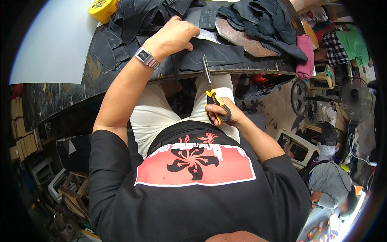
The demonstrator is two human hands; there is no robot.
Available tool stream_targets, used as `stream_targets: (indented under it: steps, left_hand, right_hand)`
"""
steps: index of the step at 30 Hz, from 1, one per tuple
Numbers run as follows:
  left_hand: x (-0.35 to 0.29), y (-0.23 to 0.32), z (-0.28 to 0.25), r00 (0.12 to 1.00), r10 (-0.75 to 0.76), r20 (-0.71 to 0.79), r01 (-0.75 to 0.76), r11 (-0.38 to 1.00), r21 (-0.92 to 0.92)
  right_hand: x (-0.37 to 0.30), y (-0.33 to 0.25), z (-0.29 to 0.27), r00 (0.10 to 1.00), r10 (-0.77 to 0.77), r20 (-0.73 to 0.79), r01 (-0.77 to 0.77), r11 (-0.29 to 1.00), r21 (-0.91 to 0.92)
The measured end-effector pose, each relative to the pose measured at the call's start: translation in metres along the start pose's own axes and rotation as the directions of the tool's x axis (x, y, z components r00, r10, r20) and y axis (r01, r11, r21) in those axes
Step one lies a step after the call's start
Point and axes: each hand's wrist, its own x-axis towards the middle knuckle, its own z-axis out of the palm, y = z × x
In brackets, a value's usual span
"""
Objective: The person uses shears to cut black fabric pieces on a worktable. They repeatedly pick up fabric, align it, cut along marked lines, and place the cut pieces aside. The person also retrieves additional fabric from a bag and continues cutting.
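Note:
My right hand (221,111) is wrapped round the handles of a pair of scissors (213,97) with yellow and black grips. Their blades look closed together and point up and away, overlapping the table's near edge. At the far side, my left hand (175,37) is bent over, fingers curled down at the left end of a dark cloth piece (215,55). Pale lines are marked on that piece, which lies along the near edge of the black table (92,82). Part of the left grip is hidden under the fingers.
Dark cut pieces (133,20) are heaped at the left and more (262,20) at the right, near a worn board (242,38). A yellow tub (102,10) stands far left. At right are a pink roll (305,56), a handwheel (299,97), a fan (354,97) and other people.

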Motion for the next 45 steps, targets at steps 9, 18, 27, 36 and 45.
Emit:
stream_targets:
  steps: [9, 18, 27, 36, 45]
  left_hand:
    - [-0.047, 0.008, 0.002, 0.713, -0.533, -0.456, -0.065, 0.597, -0.8]
    - [-0.095, 0.041, 0.005, 0.871, -0.47, -0.144, -0.307, -0.292, -0.906]
    - [-0.101, 0.068, 0.012, 0.659, -0.674, -0.333, -0.271, 0.201, -0.942]
    - [-0.101, 0.071, 0.032, 0.617, -0.681, -0.394, -0.197, 0.352, -0.915]
    - [-0.097, 0.076, 0.034, 0.582, -0.673, -0.456, -0.195, 0.43, -0.882]
  right_hand:
    - [0.005, 0.004, 0.006, 0.982, 0.038, 0.185, 0.007, 0.972, -0.233]
    - [0.012, -0.004, 0.025, 0.948, -0.205, 0.244, 0.238, 0.965, -0.113]
    - [0.009, -0.018, 0.036, 0.963, -0.236, 0.13, 0.264, 0.923, -0.281]
    - [0.017, -0.024, 0.048, 0.971, -0.24, 0.016, 0.232, 0.915, -0.329]
    - [0.013, -0.024, 0.058, 0.968, -0.245, -0.058, 0.23, 0.954, -0.192]
